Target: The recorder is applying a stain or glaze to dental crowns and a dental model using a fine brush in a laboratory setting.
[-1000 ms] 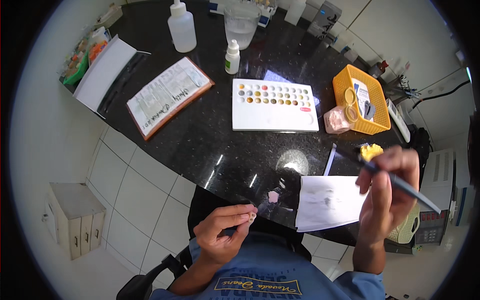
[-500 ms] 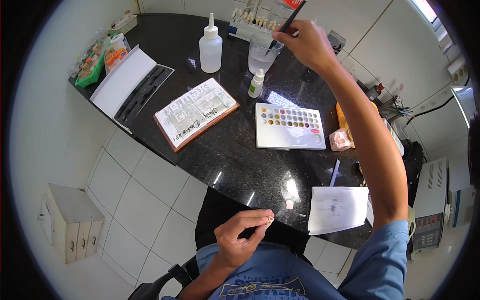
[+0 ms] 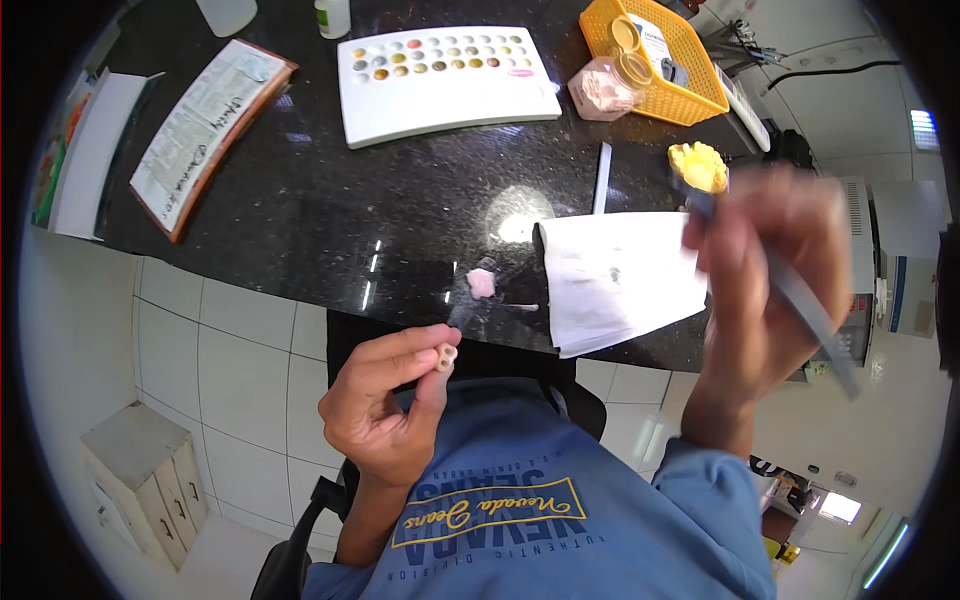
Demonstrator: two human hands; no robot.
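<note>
The black counter [image 3: 290,220] carries everything in use. On its far side lies a white palette [image 3: 450,108], rows of coloured wells exposed, with a yellow basket [image 3: 688,104] to its right and a wood-edged board [image 3: 215,130] to its left. A white sheet [image 3: 630,285] with faint grey smudges lies near the front edge.

The person's right hand [image 3: 765,270], blurred, has its grip closed round a dark, slender tool [image 3: 812,310], held near the sheet's right edge; whether its tip touches anything cannot be told. The left hand [image 3: 385,400] pinches a small pale piece [image 3: 446,357] between thumb and fingers, just off the counter's front edge. A jar of pink powder [image 3: 603,92] stands beside the basket, and a pink patch [image 3: 481,283] lies beyond the left fingertips.

The work seems partway: wells are laid open, tool and piece are both in hand, well apart. The piece, smallest of all, shows two openings; how much of its surface is finished is too small to judge.
</note>
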